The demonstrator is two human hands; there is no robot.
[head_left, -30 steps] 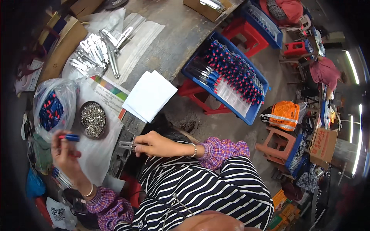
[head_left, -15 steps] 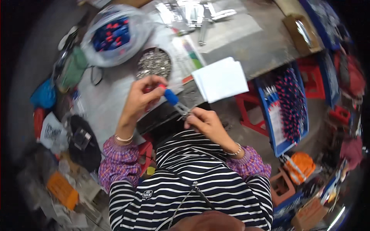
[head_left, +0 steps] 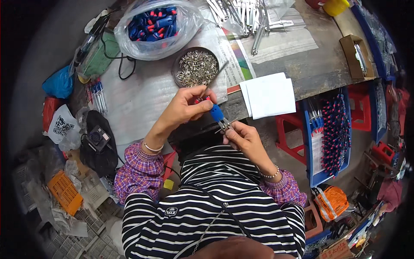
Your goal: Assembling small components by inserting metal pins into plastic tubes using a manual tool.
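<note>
At nine o'clock from my left hand (head_left: 192, 103), a row of blue-ended silver tools (head_left: 99, 97) lies at the left of the surface (head_left: 317, 64). Toward eleven o'clock sits the clear plastic bag (head_left: 189, 15), filled with blue-and-red handles (head_left: 161, 26). My left hand has its thumb and fingers pinched together on the red end of one blue handle (head_left: 217, 113); whether a small piece is tucked in there as well, I cannot tell. Straight up at twelve o'clock from it is the round dark bowl (head_left: 174, 71) of short silver pieces (head_left: 197, 67).

The blue handle lies at four o'clock from my left hand and between ten and eleven from my right hand (head_left: 245, 137), its long axis running from eleven to five. At its lower end it meets a metal part (head_left: 224, 124) with a thin crosswise bit, pinched between my right thumb and fingers. My left hand is nearer the handle, my right nearer the metal.

At twelve o'clock from my right hand, silver strips (head_left: 250, 17) lie heaped; white sheets (head_left: 271, 97) are at one, and a blue tray (head_left: 323, 177) of red-and-blue pieces (head_left: 336, 129) at three.
</note>
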